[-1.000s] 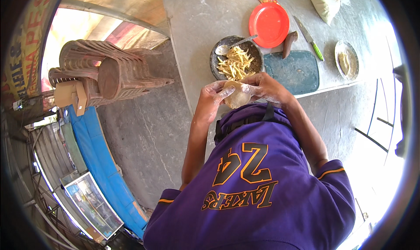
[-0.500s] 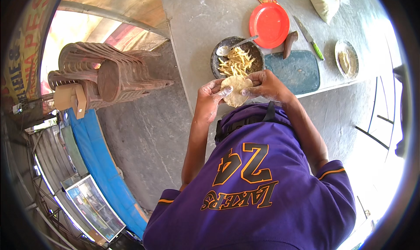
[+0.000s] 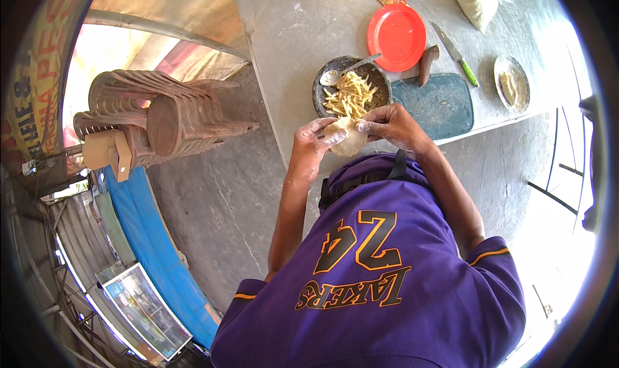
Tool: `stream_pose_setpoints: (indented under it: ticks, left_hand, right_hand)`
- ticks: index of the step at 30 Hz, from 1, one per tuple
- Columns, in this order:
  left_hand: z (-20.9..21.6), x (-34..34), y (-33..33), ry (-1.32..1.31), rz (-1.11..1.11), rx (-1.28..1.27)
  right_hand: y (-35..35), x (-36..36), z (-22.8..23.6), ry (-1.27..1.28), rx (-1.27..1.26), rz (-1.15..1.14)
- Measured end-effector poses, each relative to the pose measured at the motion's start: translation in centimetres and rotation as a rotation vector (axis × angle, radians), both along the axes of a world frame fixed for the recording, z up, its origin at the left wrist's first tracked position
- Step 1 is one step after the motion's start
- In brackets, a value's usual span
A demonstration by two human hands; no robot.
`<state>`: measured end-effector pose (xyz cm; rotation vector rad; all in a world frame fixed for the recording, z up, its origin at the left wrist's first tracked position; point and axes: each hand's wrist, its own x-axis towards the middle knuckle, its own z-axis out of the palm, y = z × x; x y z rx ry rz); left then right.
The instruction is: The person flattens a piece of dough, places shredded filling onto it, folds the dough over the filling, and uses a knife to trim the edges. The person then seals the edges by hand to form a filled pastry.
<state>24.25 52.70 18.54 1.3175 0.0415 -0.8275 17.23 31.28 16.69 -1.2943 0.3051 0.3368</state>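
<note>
Between my hands hangs a thin, pale piece of dough (image 3: pixel 349 142), its upper part bent inward. My left hand (image 3: pixel 314 139) pinches its left edge, flour white on the thumb and fingers. On the opposite side my right hand (image 3: pixel 387 124) grips the upper right edge between thumb and fingers. Just beyond the hands is a dark stone bowl (image 3: pixel 320 97) holding a heap of pale yellow strips (image 3: pixel 351 93). A metal spoon (image 3: pixel 361 63) rests in that bowl, its handle over the far right rim.
On the grey table (image 3: pixel 290 26) lie a red plate (image 3: pixel 396 38), a teal tray (image 3: pixel 433 107), a brown pestle (image 3: pixel 427 65) and a green-handled knife (image 3: pixel 455 54). Farther right are a plate with dough (image 3: pixel 512 84) and a bag of white powder (image 3: pixel 479 7). Stacked brown chairs (image 3: pixel 169 116) stand left.
The dough has gone from spread nearly flat to bent over at its top. Both hands keep their grip, the right thumb now higher on the dough.
</note>
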Motion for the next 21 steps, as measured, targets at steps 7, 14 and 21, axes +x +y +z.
stream_pose_setpoints:
  ticks: [7,14,21]
  left_hand:
    - [-0.7,-0.3,-1.1,-0.131,-0.110,0.097]
    - [-1.2,-0.2,-0.8,-0.065,0.045,-0.036]
    - [-1.2,-0.8,-1.2,-0.038,0.103,-0.054]
  right_hand:
    - [-0.2,0.0,0.5,-0.031,-0.249,0.051]
    - [-0.2,-0.1,0.6,-0.061,-0.095,0.097]
    - [0.2,0.2,0.0,-0.032,-0.085,0.007]
